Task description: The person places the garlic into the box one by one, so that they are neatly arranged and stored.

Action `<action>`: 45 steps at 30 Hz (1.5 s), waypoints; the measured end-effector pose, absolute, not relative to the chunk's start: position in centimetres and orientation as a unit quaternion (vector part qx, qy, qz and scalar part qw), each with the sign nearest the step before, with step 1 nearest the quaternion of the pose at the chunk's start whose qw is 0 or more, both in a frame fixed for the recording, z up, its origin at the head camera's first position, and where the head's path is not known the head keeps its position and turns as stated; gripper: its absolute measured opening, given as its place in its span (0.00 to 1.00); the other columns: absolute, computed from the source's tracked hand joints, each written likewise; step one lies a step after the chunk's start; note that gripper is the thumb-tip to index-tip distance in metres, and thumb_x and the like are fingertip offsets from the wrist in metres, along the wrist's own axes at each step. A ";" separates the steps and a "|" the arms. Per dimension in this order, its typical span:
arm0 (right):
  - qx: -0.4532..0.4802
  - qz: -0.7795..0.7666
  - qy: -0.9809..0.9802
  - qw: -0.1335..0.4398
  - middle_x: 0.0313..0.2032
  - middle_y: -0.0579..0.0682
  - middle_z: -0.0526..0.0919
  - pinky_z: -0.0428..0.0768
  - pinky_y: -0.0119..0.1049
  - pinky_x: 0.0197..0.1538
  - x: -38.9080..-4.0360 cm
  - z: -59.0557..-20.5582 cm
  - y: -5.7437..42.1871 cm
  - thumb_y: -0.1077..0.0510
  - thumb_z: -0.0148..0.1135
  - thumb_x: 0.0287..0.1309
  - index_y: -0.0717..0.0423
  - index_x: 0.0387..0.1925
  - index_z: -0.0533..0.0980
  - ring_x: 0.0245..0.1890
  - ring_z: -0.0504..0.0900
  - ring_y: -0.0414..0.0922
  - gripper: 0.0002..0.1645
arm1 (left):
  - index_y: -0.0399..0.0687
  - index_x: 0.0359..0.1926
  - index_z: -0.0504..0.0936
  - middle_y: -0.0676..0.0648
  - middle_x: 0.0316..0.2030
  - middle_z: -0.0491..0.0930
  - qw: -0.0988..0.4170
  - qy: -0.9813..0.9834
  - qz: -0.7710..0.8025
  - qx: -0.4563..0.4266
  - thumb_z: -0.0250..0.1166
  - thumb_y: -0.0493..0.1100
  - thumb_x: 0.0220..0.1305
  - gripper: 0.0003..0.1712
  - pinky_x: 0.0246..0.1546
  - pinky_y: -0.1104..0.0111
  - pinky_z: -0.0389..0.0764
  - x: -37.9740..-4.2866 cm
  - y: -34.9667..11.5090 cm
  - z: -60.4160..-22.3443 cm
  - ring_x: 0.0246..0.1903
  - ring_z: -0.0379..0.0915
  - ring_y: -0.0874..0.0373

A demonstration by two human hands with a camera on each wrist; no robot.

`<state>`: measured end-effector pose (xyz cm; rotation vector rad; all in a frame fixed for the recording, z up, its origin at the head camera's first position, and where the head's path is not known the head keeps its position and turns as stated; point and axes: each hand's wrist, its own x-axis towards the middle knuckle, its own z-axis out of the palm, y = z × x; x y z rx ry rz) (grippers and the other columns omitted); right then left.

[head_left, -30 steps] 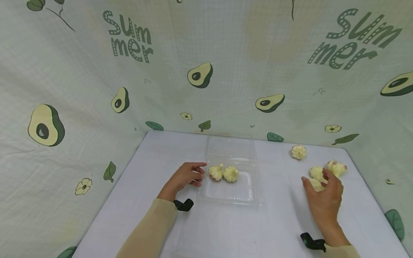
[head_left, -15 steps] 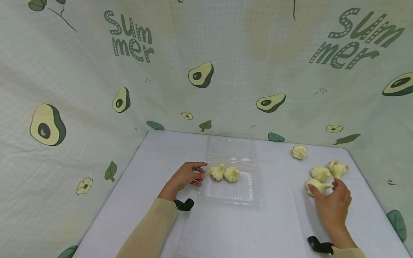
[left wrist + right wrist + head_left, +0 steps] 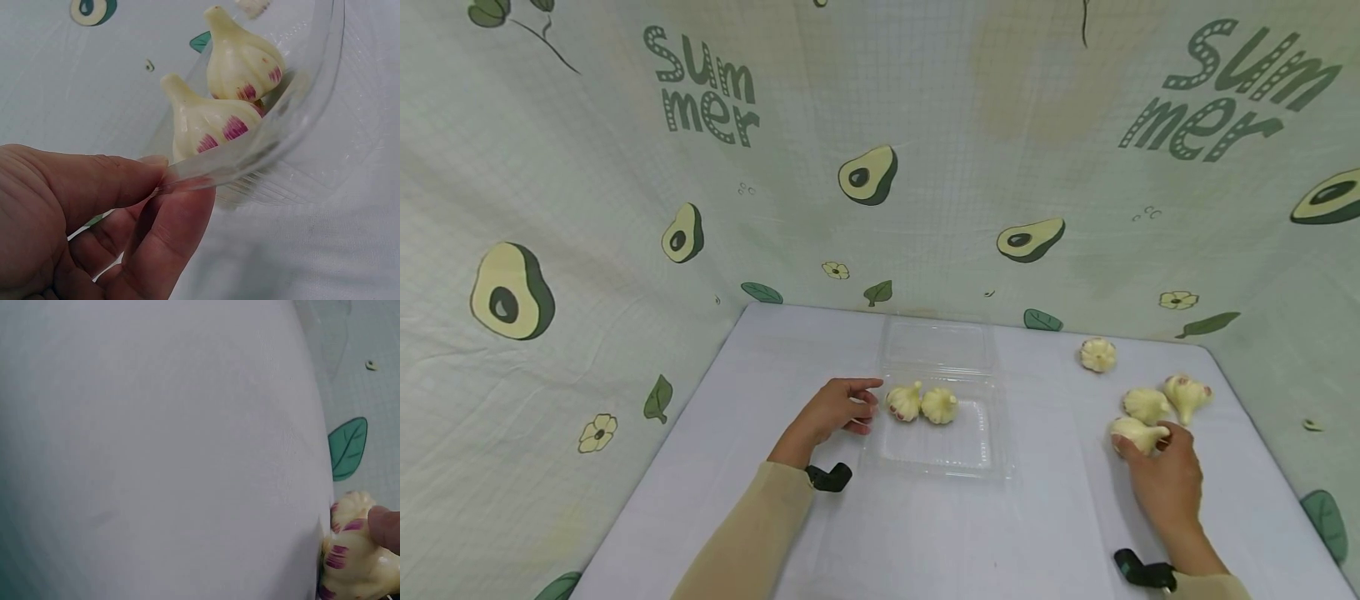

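Note:
My left hand (image 3: 831, 414) is at the left side of a clear plastic clamshell box (image 3: 891, 450); in the left wrist view, thumb and fingers pinch the box's rim (image 3: 206, 181). Inside the box, toward its back left, two garlic bulbs (image 3: 903, 402) sit side by side, their purple-marked sides facing the left wrist camera. Over on the right, my right hand (image 3: 1171, 483) pinches the nearest garlic bulb (image 3: 1137, 433) between thumb and fingers, its stem pointing right. The right wrist view catches only the thumb (image 3: 386, 529) over a purple-streaked bulb (image 3: 350, 556).
Just behind the pinched bulb lie two more garlic bulbs (image 3: 1146, 405), and a single bulb (image 3: 1097, 355) is farther back. The box's lid (image 3: 936, 343) lies folded open toward the back. A printed cloth (image 3: 940, 233) hangs behind the white table (image 3: 1045, 517).
My right hand has moved slightly right and down, then its fingers closed in from the stem side onto the nearest garlic bulb. The left hand stays at the box.

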<state>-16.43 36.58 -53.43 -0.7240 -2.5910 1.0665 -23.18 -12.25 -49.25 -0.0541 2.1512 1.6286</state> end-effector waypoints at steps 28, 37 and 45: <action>-0.083 0.348 -0.929 0.094 0.57 0.78 0.78 0.70 0.19 0.33 -16.2 -53.6 35.5 0.60 0.71 0.64 0.67 0.66 0.71 0.50 0.85 0.71 0.32 | 0.50 0.72 0.78 0.42 0.51 0.80 0.218 0.776 0.591 -0.026 0.69 0.30 0.69 0.32 0.33 0.66 0.90 -23.1 -12.2 -49.2 0.33 0.83 0.54; -0.093 0.360 -0.926 0.063 0.64 0.74 0.74 0.82 0.52 0.51 -16.7 -53.4 35.5 0.44 0.62 0.75 0.67 0.68 0.69 0.61 0.76 0.70 0.35 | 0.48 0.73 0.78 0.41 0.52 0.80 0.216 0.774 0.595 -0.019 0.68 0.29 0.69 0.33 0.33 0.66 0.90 -23.0 -12.2 -49.4 0.32 0.83 0.55; -0.098 0.353 -0.927 0.080 0.62 0.70 0.79 0.79 0.43 0.43 -17.0 -53.3 35.3 0.43 0.62 0.76 0.59 0.64 0.77 0.56 0.79 0.63 0.28 | 0.48 0.73 0.77 0.41 0.52 0.80 0.215 0.772 0.597 -0.016 0.68 0.29 0.69 0.33 0.34 0.66 0.90 -23.0 -12.2 -49.4 0.31 0.82 0.56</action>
